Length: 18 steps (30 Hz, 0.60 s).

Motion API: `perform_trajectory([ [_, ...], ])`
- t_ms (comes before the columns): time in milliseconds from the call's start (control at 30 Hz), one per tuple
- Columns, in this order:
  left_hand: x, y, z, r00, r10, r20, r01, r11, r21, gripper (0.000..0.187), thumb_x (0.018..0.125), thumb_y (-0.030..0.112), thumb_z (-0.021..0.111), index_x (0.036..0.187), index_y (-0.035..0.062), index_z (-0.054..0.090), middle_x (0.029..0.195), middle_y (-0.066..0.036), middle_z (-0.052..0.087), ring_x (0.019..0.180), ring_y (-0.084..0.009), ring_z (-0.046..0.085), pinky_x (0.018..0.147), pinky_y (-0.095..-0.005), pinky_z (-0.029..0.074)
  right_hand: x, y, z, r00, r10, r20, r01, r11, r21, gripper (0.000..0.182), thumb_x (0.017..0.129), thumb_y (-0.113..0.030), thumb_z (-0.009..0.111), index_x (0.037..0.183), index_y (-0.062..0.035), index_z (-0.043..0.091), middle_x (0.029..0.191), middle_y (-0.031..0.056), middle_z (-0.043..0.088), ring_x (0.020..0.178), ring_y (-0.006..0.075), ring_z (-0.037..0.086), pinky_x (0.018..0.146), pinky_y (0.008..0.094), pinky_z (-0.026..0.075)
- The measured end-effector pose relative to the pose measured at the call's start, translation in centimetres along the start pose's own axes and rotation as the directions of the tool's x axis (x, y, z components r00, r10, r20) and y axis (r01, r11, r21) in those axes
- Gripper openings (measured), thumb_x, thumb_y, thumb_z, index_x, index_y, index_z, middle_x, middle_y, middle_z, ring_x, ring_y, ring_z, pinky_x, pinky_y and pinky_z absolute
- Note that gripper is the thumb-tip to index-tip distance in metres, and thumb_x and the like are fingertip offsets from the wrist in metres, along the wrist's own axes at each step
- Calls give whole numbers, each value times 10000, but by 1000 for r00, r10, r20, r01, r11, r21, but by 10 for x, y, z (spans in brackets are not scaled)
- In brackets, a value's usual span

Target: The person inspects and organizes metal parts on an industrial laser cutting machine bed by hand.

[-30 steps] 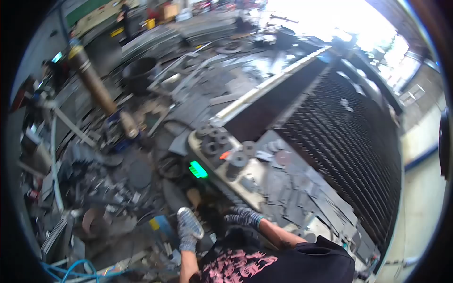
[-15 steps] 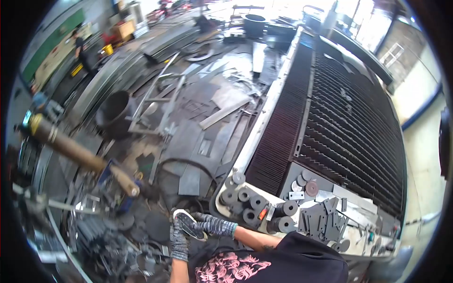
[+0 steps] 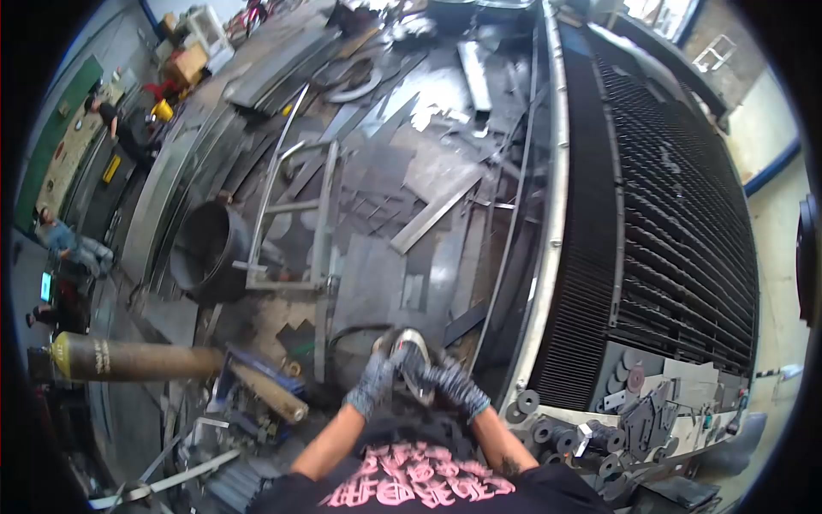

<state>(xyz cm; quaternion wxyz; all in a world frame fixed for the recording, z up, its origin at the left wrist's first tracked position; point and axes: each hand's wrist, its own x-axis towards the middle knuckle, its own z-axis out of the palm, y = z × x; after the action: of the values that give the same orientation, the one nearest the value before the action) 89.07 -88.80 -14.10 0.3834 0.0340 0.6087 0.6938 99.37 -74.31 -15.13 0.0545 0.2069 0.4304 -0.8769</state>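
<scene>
Both my hands wear grey knit gloves and meet in front of my chest. My left hand (image 3: pixel 372 384) and my right hand (image 3: pixel 455 387) both grip a round, shiny metal disc (image 3: pixel 414 358) held between them, tilted on edge. The disc hangs over the workshop floor, just left of the cutting bed's near corner (image 3: pixel 522 377). A black hose loop (image 3: pixel 351 334) lies on the floor directly beyond the hands.
A large slatted cutting bed (image 3: pixel 668 214) fills the right side, with metal rings and cut plates (image 3: pixel 599 437) piled at its near end. Left stand a gas cylinder (image 3: pixel 128 360), a dark round bin (image 3: pixel 210 253) and a metal frame (image 3: pixel 295 214). People (image 3: pixel 68 244) are far left.
The view has swung left and down along the bed. My hands have come together at the centre, and my right hand has joined the left on the disc.
</scene>
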Motion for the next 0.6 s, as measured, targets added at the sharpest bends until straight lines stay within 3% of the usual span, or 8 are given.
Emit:
perform_trajectory([
  [33,21,35,-10,997,59,59,-61,998,31,583,931,193,594,1430,4,359,1352,-115,488,1234,-222,472,1045,-326,386,31,2,-4,998,-7,-57,0,993,-114,717,835,-201,722,1435,-8,379,1323,96,544,1162,172,538,984,306,452],
  [100,50,120,-24,991,48,127,-82,955,284,576,949,174,576,1449,15,337,1363,-122,477,1234,-200,466,1052,-326,382,60,-78,52,997,-74,26,71,994,81,777,796,-145,742,1462,-54,352,1340,101,532,1188,178,527,1006,326,444],
  [167,76,170,-25,980,49,195,-15,985,-171,568,968,182,563,1462,30,328,1387,-115,469,1267,-175,440,1072,-316,359,83,-121,80,989,-115,88,86,956,282,854,754,-101,759,1486,-98,319,1380,101,497,1221,185,506,1047,338,409],
  [200,98,189,-26,978,55,199,-22,985,-168,568,968,182,563,1462,30,328,1387,-115,469,1267,-175,440,1072,-316,359,99,-144,92,988,-123,90,94,955,280,854,754,-101,759,1486,-98,319,1380,101,497,1221,185,506,1047,338,409],
  [267,126,209,-26,915,338,219,-352,936,27,551,988,187,538,1474,46,319,1422,-97,452,1305,-162,410,1099,-314,324,115,-177,109,965,-258,49,239,942,237,901,733,-96,772,1499,-117,297,1413,86,464,1232,190,499,1057,344,397],
  [400,186,239,-22,844,459,278,-511,846,155,526,1002,185,510,1471,42,321,1470,-87,409,1346,-176,375,1124,-317,283,157,-217,112,958,-277,-73,286,934,213,948,680,-22,786,1494,-127,312,1423,73,463,1250,204,500,1045,346,421],
  [500,233,268,-14,852,441,282,-483,870,101,521,1004,188,505,1468,37,323,1473,-94,407,1353,-183,372,1129,-321,274,204,-252,106,953,-292,-81,303,917,261,927,687,-37,785,1487,-116,322,1431,70,453,1259,195,486,1049,339,416],
  [600,303,281,-6,837,487,248,-527,840,128,516,1005,193,502,1464,36,327,1471,-99,410,1355,-194,374,1133,-325,270,266,-284,86,922,-361,-142,379,915,135,907,709,-91,796,1482,-114,322,1422,64,455,1253,185,481,1036,334,420],
])
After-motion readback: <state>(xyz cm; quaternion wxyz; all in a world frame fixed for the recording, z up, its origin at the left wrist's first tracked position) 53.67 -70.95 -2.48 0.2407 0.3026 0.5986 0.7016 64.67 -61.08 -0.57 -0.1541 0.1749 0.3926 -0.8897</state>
